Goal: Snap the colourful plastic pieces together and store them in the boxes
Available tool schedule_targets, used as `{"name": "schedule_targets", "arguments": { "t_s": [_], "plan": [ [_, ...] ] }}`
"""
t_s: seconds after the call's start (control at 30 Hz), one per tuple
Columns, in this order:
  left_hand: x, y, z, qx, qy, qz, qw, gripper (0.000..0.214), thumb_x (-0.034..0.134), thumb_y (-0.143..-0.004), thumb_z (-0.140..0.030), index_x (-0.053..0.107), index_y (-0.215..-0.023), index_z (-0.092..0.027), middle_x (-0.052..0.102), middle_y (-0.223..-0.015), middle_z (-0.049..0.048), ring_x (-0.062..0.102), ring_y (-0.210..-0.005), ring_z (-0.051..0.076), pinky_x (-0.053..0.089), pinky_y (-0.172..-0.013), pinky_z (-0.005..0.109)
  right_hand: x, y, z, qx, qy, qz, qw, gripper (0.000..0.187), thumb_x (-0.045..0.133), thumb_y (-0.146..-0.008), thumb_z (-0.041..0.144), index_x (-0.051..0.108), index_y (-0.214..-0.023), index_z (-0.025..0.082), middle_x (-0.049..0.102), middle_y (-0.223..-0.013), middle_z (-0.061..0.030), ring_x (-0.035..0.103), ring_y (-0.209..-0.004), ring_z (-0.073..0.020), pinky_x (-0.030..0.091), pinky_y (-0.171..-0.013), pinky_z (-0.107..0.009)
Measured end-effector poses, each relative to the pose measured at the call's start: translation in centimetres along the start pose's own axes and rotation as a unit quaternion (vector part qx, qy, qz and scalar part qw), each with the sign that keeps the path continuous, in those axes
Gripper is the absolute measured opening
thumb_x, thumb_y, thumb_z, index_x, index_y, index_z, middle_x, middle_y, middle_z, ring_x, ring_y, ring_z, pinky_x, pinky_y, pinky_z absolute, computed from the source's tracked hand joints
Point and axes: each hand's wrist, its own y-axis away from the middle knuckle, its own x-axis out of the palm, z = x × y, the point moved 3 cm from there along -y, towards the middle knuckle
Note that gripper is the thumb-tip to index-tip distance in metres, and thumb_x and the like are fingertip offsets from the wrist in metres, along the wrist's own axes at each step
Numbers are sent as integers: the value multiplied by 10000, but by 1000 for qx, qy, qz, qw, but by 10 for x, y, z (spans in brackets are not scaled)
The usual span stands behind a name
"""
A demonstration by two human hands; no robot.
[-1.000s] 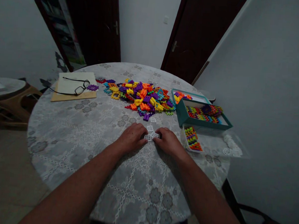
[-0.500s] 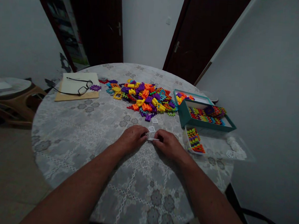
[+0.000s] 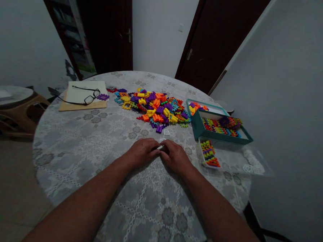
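Observation:
My left hand (image 3: pixel 142 151) and my right hand (image 3: pixel 175 156) rest knuckles-up on the round table (image 3: pixel 76 145), fingertips meeting. Between them they pinch small white grid pieces (image 3: pixel 160 147), mostly hidden under the fingers. Two more white grid pieces (image 3: pixel 166 132) lie just beyond my hands. Further out spreads a heap of colourful plastic building pieces (image 3: pixel 157 106) in purple, orange, yellow and teal.
A teal box (image 3: pixel 204 128) with sorted coloured pieces stands at the right, with a clear tray (image 3: pixel 229 160) in front of it. Glasses (image 3: pixel 88 95) lie on a notebook (image 3: pixel 75 104) at the left. A wall runs close on the right; dark doors stand behind.
My hands have drawn together until the fingertips touch, covering the white pieces that showed between them. The view has shifted slightly.

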Motion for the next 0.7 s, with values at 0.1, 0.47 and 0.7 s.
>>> {"name": "schedule_targets", "arguments": {
  "t_s": [0.1,0.47,0.7],
  "plan": [
    [0,0,2,-6,-6,-24,1000,199,592,-1060,-272,769,-1108,-194,751,-1038,71,701,-990,220,515,-913,322,-3,-2,-5,-23,-18,-25,999,446,621,-967,137,632,-1403,232,764,-1098,-48,714,-972,-211,544,-921,-329],
    [2,2,8,2,-34,-22,999,203,600,-1070,-251,775,-1154,-192,737,-1063,78,705,-1024,225,523,-912,315,0,-24,-6,83,166,-11,983,166,674,-1030,299,683,-1170,209,656,-1192,-112,660,-1063,-252,504,-911,-342],
    [2,0,8,-4,-43,-18,999,226,598,-1079,-272,786,-1183,-201,753,-1086,85,714,-1042,236,537,-914,332,-6,-26,-24,71,37,-35,996,161,724,-914,247,646,-1053,223,684,-963,-16,636,-881,-201,453,-800,-300]
  ]
}}
